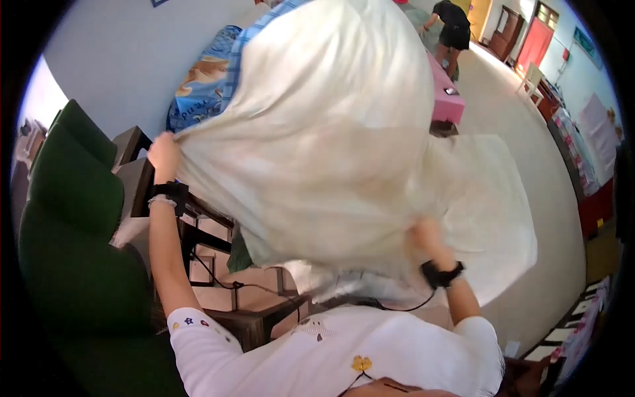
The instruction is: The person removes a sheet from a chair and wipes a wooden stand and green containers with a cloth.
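Cream cloth (337, 126) is billowing up in front of the wearer, spanning between both hands. Left hand (164, 153) is grasping the cloth's left edge, fingers clenching a bunched corner. Right hand (425, 233) is blurring at the cloth's near right part; can't tell whether it is gripping or loose. Green seats (79, 231) are standing left of the cloth, blue patterned fabric (205, 83) is showing behind its upper left. Pink-covered surface (448, 106) is sitting beyond its right side, another person (452, 30) is bending farther beyond
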Available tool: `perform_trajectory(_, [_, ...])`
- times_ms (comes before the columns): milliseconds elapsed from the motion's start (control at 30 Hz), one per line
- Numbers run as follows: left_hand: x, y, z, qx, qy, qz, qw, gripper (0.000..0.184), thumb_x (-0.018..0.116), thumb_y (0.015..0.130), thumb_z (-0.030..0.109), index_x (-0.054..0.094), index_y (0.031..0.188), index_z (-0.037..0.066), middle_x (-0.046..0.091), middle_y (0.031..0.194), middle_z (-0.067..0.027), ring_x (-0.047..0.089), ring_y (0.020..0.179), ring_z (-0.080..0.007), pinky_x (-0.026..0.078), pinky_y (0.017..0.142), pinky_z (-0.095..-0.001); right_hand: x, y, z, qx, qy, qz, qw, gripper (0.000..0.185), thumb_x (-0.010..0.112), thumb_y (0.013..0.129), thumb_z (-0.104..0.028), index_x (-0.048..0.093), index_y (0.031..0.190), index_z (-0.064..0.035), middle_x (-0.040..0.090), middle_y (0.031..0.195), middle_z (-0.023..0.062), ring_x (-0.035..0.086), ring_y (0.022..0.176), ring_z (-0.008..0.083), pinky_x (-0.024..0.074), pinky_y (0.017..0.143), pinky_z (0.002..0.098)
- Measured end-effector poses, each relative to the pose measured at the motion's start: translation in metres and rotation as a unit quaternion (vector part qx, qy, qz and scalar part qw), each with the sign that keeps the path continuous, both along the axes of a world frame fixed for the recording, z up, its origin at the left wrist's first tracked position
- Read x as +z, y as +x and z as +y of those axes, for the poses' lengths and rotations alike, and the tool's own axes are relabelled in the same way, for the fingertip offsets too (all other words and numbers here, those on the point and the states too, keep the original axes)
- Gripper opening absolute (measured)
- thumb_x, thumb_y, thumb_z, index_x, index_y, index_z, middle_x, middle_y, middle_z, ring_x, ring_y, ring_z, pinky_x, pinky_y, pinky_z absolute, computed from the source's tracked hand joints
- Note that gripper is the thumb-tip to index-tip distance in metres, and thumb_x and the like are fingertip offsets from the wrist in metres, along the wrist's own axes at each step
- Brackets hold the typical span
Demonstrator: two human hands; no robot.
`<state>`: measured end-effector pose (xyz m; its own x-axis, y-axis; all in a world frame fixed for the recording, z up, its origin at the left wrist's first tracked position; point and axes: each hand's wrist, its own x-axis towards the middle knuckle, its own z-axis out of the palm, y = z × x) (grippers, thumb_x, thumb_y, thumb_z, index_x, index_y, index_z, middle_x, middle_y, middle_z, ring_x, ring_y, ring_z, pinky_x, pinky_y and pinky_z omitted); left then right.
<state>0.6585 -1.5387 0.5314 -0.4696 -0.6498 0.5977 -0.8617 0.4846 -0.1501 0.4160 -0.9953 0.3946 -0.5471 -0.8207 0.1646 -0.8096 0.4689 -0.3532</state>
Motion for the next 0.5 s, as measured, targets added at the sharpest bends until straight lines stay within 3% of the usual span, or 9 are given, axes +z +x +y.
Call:
perform_trajectory(67, [0.033,0.008,-0.023,0.053,-0.091,0.108,0.989,0.018,0.044,0.073,0.019,0.053,0.088,0.014,0.057,0.068,-0.0107,0.057,0.065,-0.0299,0.046,0.056,-0.0393,0.105,0.004,0.011,-0.309,-0.210,0.031,0.927,0.034,0.045,0.070,-0.003,0.048,0.104,-0.0054,0.054,0.072,0.0146,0.051,0.061,0.0244,0.0408,0.059,0.0365])
perform_trajectory(133, [0.093,0.002,0.069,0.024,-0.105,0.359,0.927,0.018,0.044,0.073,0.019,0.053,0.088,0.013,0.057,0.065,-0.0103,0.057,0.064,-0.0297,0.046,0.056,-0.0389,0.060,0.001,0.003,-0.255,-0.191,0.169,0.933,0.033,0.046,0.070,-0.003,0.050,0.103,-0.0055,0.054,0.071,0.0147,0.052,0.063,0.0251,0.0415,0.059,0.0368])
perform_trajectory(200, [0.030,0.010,0.003,0.163,-0.004,0.128,0.978,0.013,0.044,0.074,0.017,0.054,0.076,0.011,0.058,0.069,-0.0096,0.057,0.068,-0.0289,0.046,0.059,-0.0393,0.009,-0.007,0.004,-0.120,-0.127,0.436,0.883,0.031,0.047,0.069,-0.005,0.053,0.100,-0.0056,0.056,0.071,0.0148,0.054,0.065,0.0264,0.0429,0.060,0.0374])
perform_trajectory(233, [-0.007,0.014,0.000,0.123,0.029,0.020,0.992,0.013,0.043,0.075,0.017,0.055,0.074,0.010,0.058,0.071,-0.0097,0.057,0.070,-0.0288,0.046,0.060,-0.0392,0.001,0.006,-0.003,-0.004,0.034,0.173,0.984,0.031,0.049,0.067,-0.004,0.054,0.098,-0.0053,0.056,0.071,0.0153,0.054,0.065,0.0271,0.0432,0.061,0.0378])
perform_trajectory(267, [-0.024,0.024,0.002,0.080,0.056,-0.091,0.991,0.014,0.043,0.075,0.016,0.055,0.072,0.010,0.058,0.074,-0.0098,0.057,0.071,-0.0288,0.046,0.060,-0.0390,-0.006,0.024,-0.015,0.112,0.186,-0.113,0.970,0.032,0.050,0.065,-0.004,0.056,0.096,-0.0051,0.057,0.072,0.0158,0.054,0.065,0.0279,0.0435,0.062,0.0383])
perform_trajectory(300, [-0.015,0.031,0.010,0.104,0.062,-0.043,0.992,0.014,0.043,0.075,0.016,0.056,0.075,0.010,0.058,0.077,-0.0104,0.057,0.073,-0.0293,0.046,0.061,-0.0394,-0.005,0.022,-0.010,0.116,0.183,-0.112,0.970,0.032,0.050,0.065,-0.004,0.056,0.096,-0.0051,0.057,0.072,0.0158,0.054,0.065,0.0279,0.0435,0.062,0.0383])
perform_trajectory(367, [0.018,0.035,0.019,0.105,0.064,0.052,0.991,0.017,0.042,0.075,0.015,0.056,0.081,0.010,0.058,0.080,-0.0120,0.057,0.075,-0.0312,0.046,0.061,-0.0397,0.026,-0.005,0.002,-0.090,-0.117,0.063,0.987,0.034,0.052,0.062,-0.002,0.056,0.095,-0.0062,0.057,0.074,0.0171,0.054,0.062,0.0289,0.0438,0.061,0.0370])
perform_trajectory(400, [0.026,0.039,0.023,0.079,0.021,0.046,0.996,0.016,0.041,0.075,0.015,0.055,0.081,0.009,0.058,0.080,-0.0127,0.056,0.074,-0.0323,0.045,0.060,-0.0398,0.071,-0.002,0.002,-0.183,-0.188,0.009,0.965,0.037,0.051,0.060,0.002,0.056,0.095,-0.0081,0.056,0.073,0.0175,0.054,0.061,0.0283,0.0434,0.057,0.0343])
perform_trajectory(500, [0.038,0.031,0.031,0.088,0.003,0.107,0.990,0.018,0.041,0.074,0.018,0.054,0.084,0.010,0.058,0.076,-0.0133,0.056,0.072,-0.0329,0.044,0.059,-0.0412,0.099,-0.010,-0.001,-0.147,-0.249,0.072,0.955,0.038,0.050,0.058,0.005,0.055,0.093,-0.0079,0.055,0.074,0.0148,0.053,0.064,0.0265,0.0420,0.054,0.0311])
